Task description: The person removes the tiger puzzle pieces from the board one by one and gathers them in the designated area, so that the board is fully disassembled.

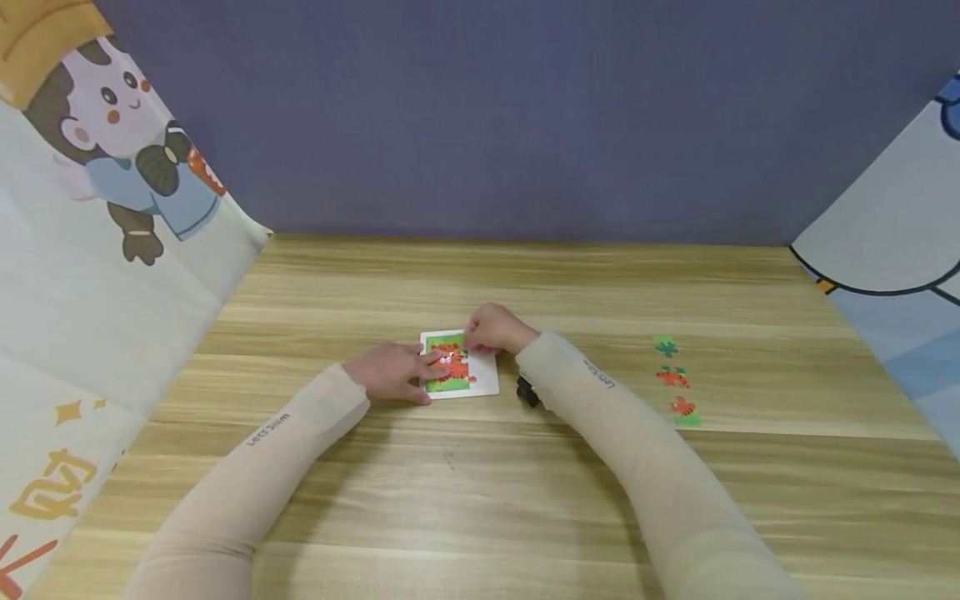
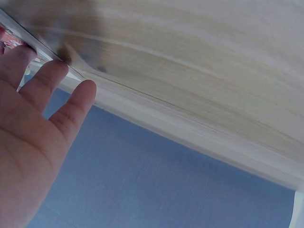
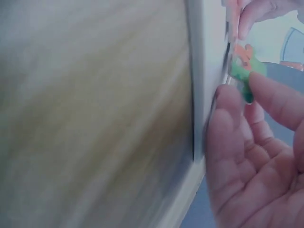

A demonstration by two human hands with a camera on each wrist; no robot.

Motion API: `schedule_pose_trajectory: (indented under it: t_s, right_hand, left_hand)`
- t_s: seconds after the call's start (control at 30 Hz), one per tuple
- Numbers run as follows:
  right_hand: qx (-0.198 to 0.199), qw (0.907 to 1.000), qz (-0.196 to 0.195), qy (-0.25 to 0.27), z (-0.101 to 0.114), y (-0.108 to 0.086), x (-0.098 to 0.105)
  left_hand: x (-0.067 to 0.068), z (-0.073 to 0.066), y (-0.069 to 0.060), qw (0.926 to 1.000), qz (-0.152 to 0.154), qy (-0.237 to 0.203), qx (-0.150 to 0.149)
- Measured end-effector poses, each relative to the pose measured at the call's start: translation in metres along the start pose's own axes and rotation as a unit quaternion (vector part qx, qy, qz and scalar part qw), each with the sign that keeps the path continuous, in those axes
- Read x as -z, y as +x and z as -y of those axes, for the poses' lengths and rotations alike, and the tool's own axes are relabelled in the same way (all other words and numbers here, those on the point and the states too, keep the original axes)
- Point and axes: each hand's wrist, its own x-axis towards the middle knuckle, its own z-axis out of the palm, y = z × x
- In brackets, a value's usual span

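A white-bordered jigsaw puzzle board (image 1: 486, 382) lies on the table, its left part filled with an orange animal on green. My left hand (image 1: 386, 372) rests on the board's left side, fingers spread and fairly straight, fingertips over the picture. In the left wrist view, that hand (image 2: 28, 128) has its fingertips along the board's edge. At the board's far right, my right hand (image 1: 495, 327) pinches a puzzle piece. The right wrist view shows this green and orange puzzle piece (image 3: 241, 71) at the thumb and fingertips, close to the board's surface; its underside contact is hard to tell.
Loose puzzle pieces lie in a column on the right of the table: a green one (image 1: 665, 347), an orange one (image 1: 672, 378) and an orange-green one (image 1: 684, 408). A small black object (image 1: 527, 392) sits by the right wrist. A dark blue panel (image 1: 525, 125) stands behind the table.
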Motion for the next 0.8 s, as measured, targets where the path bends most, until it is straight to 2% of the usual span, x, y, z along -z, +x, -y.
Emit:
schedule_pose_trajectory:
  t_s: [0.5,0.7,0.8]
  right_hand:
    - [-0.021,0.9950,-0.002,0.098,0.005,-0.005,-0.009]
    - [-0.015,0.9957,-0.006,0.091,0.007,-0.008,-0.013]
    - [-0.003,0.9984,-0.011,0.055,0.009,-0.010,-0.015]
  left_hand:
    - [-0.005,0.002,-0.009,1.0000,0.001,-0.004,-0.001]
    - [-0.007,0.004,-0.012,0.9999,-0.001,-0.004,-0.012]
    - [-0.007,0.005,-0.013,0.9999,0.001,-0.005,-0.014]
